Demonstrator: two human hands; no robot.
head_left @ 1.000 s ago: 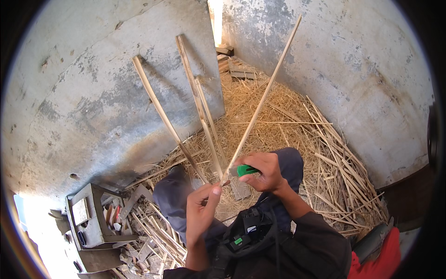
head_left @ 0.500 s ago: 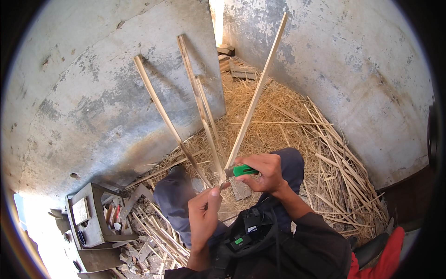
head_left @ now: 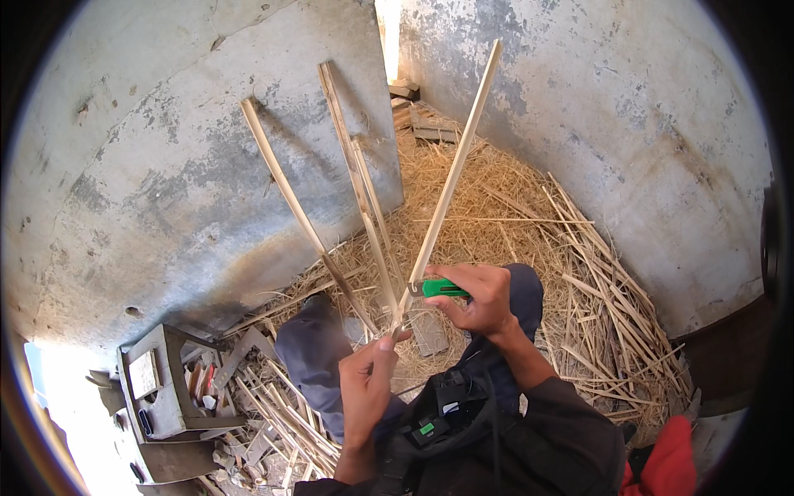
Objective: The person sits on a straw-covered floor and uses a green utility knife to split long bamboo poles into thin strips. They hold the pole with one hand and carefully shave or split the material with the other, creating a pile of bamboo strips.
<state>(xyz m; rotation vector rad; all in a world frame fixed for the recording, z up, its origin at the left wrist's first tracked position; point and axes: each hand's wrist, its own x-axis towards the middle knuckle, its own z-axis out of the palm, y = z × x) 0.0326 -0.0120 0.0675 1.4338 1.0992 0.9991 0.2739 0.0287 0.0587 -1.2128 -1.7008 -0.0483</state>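
A long pale wooden strip point(head_left: 459, 161) slants up and away from me. Its near end is pinched between the thumb and fingers of my left hand point(head_left: 366, 382). My right hand point(head_left: 481, 302) is closed around a green-handled utility knife point(head_left: 444, 288). The knife's short blade meets the strip a little beyond my left hand. Beside it, more wooden strips lean on the left wall: one on the left point(head_left: 285, 182) and a darker-edged one point(head_left: 347, 149) with a thinner piece next to it.
Straw-like shavings point(head_left: 496, 198) cover the floor ahead. A pile of thin strips point(head_left: 616, 310) lies along the right wall. At lower left stands a grey metal case point(head_left: 161, 405) holding scraps, with more strips point(head_left: 281, 405) beside it. Red cloth point(head_left: 670, 459) shows at lower right.
My right hand has moved the knife slightly away from my left hand, along the strip. The strip's far end has dipped and shifted left. The red cloth has shifted.
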